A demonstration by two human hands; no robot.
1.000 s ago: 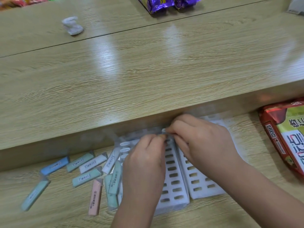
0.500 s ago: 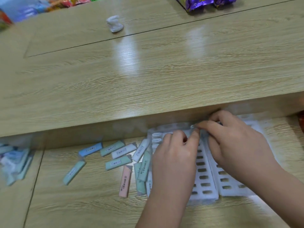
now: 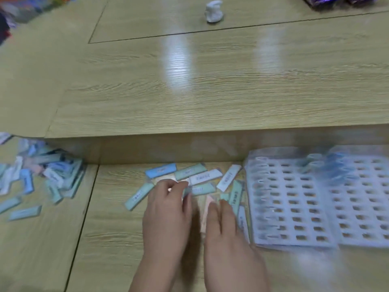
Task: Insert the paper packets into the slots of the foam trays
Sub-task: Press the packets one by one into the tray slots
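Two white foam trays [image 3: 288, 203] [image 3: 362, 197] lie side by side at the right, with blurred packets standing in some slots along the left column and top. Loose paper packets [image 3: 202, 178] in blue, green, white and pink are scattered left of the trays. My left hand [image 3: 168, 209] is over them, thumb and forefinger curled together at the end of a green packet [image 3: 202, 189]; blur hides whether they pinch it. My right hand [image 3: 223, 226] lies with straight fingers on a pink packet [image 3: 207, 204].
A bigger heap of packets [image 3: 42, 178] lies at the far left. A raised wooden step [image 3: 189, 148] runs just behind the work area. On the upper surface sit a crumpled white lump [image 3: 214, 11] and purple bags [image 3: 336, 1].
Both hands have left the top of the foam trays and moved left and nearer, onto the loose packets. The view has swung to the left.
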